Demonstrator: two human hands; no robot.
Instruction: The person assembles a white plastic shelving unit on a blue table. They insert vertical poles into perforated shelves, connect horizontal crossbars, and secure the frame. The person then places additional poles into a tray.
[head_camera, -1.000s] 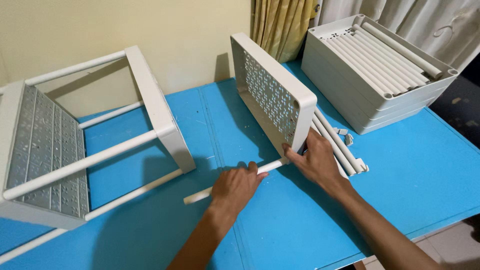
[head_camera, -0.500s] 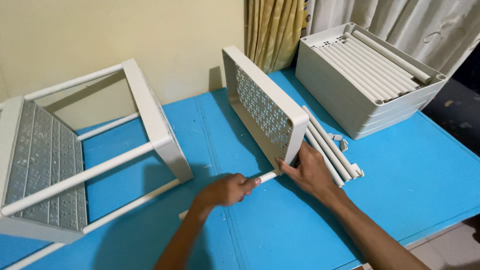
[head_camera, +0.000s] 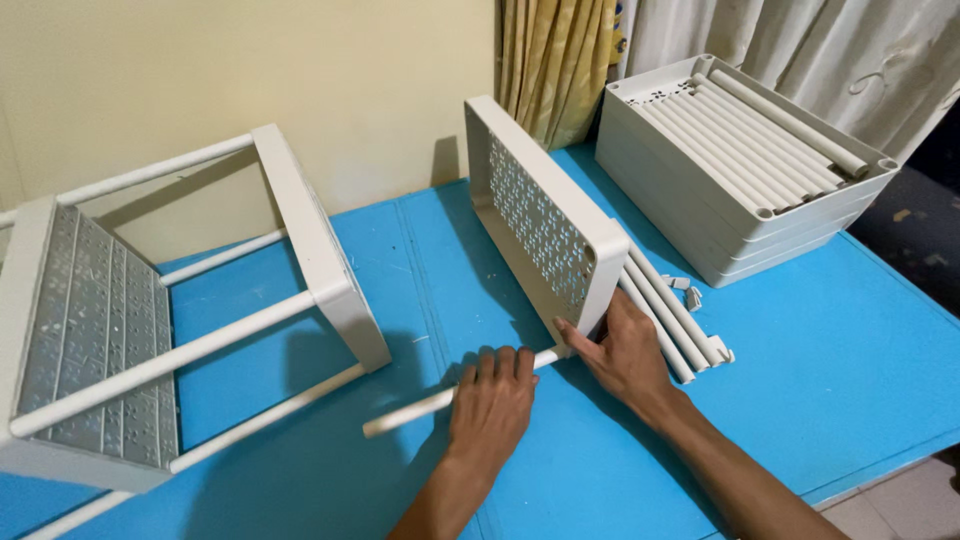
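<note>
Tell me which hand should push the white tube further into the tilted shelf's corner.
Left hand: it grips the white tube. Right hand steadies the tilted shelf.

The left hand (head_camera: 492, 403) now lies palm-down over the white tube (head_camera: 430, 402), its fingers (head_camera: 500, 362) spread flat across it; half a second earlier it gripped the tube from the side in a curled fist, nearer the tray's corner. The forearm now comes up more steeply from the lower edge of the view. The right hand (head_camera: 622, 352) sits slightly higher against the lower corner of the perforated tray (head_camera: 545, 225), which stands a little more upright than before.
</note>
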